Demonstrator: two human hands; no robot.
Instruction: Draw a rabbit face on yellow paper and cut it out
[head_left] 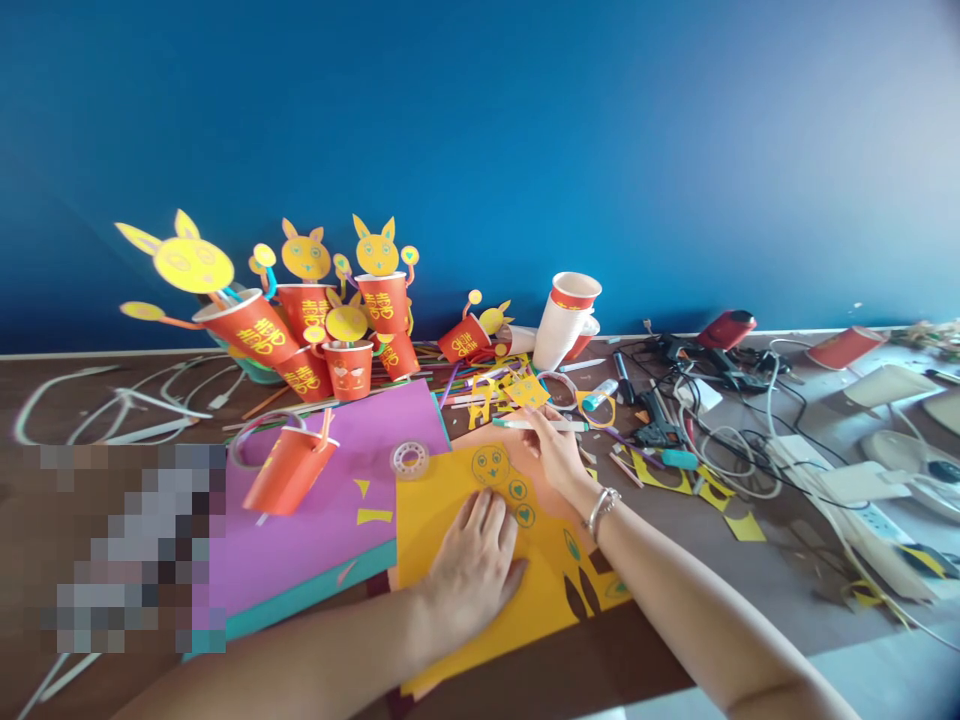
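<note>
My left hand (pixel 480 560) lies flat on a sheet of yellow paper (pixel 427 510), fingers stretched out and thumb apart. On that sheet are a drawn round face (pixel 490 464), two small circles with green hearts and some leaf-like shapes, plus dark ear-shaped cut-out holes (pixel 583 596) near its lower edge. Just beyond the sheet's upper right part, my right hand (pixel 559 452) grips a white marker (pixel 568 426) with a green end, held level above peach paper (pixel 466 437). A roll of clear tape (pixel 409 459) rests where the yellow and purple paper (pixel 315 545) meet.
Red paper cups (pixel 253 330) with yellow animal faces stand along the blue wall. One red cup (pixel 289 470) leans on the purple paper. White stacked cups (pixel 559 330), yellow scraps, markers, a glue gun (pixel 656 420), cables and a power strip (pixel 862 510) crowd the right side.
</note>
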